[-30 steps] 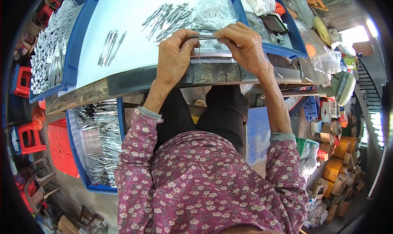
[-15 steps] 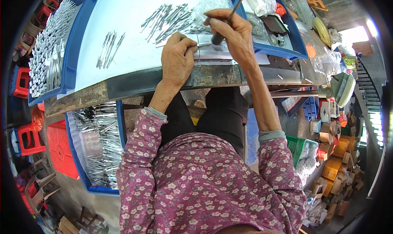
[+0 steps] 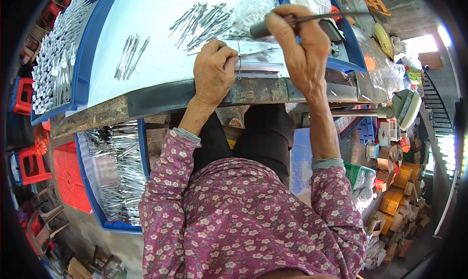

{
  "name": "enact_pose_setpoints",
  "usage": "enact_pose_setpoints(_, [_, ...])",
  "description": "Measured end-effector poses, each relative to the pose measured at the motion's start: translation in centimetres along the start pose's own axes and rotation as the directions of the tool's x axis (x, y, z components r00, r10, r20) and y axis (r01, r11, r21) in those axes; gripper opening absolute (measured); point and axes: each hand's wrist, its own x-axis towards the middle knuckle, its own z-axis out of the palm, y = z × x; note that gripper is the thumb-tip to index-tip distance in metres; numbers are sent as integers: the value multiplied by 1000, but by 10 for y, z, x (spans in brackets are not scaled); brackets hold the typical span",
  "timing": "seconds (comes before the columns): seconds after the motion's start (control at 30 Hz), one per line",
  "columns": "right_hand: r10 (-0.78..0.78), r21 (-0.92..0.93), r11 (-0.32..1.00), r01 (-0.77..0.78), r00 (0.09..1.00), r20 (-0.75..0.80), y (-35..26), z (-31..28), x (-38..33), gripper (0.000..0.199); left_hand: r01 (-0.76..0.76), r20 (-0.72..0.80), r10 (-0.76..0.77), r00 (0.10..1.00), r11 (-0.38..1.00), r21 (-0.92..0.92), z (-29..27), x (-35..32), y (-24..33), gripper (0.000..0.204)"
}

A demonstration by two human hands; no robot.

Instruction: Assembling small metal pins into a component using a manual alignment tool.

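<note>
Cluttered workshop surroundings are crowding my view: red plastic stools (image 3: 29, 164) are standing at the left and stacked boxes (image 3: 397, 191) are piling up at the right. I am looking down at a pale worktop (image 3: 146, 30) edged by a blue rim. My left hand (image 3: 213, 70) is pressing down, fingers curled, on a flat metal strip (image 3: 256, 54) lying at the near edge of the worktop, its long axis running left to right between my two hands. My right hand (image 3: 300, 47) is closed in a fist around a slim dark-handled tool (image 3: 292, 21), which is hanging just above the strip's right half and pointing out to the right. The left hand is the one touching the strip; the right is just beside it. A loose heap of thin metal pieces (image 3: 204, 20) is lying just beyond the strip, a smaller bundle (image 3: 129, 57) is sitting well to the left, and a blue tray (image 3: 114, 176) of similar pieces is resting below the worktop.
</note>
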Motion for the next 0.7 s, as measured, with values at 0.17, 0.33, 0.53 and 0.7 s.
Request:
enact_pose_setpoints(0.17, [122, -201, 976, -84, 975, 188, 45, 24, -32, 20, -45, -9, 45, 999, 999, 5, 4, 3, -2, 2])
enact_pose_setpoints(0.33, [229, -209, 961, -183, 947, 225, 42, 4, -29, 24, -58, -1, 58, 998, 997, 46, 1, 2, 1, 4])
enact_pose_setpoints(0.53, [115, 29, 993, -111, 982, -152, 21, -15, -7, 18, -19, 5, 19, 1000, 1000, 22, 0, 2, 2, 2])
enact_pose_setpoints(0.7, [168, -230, 961, -156, 985, 35, 67, 13, -36, 22, -40, 53, 37, 998, 998, 56, 1, 4, 4, 6])
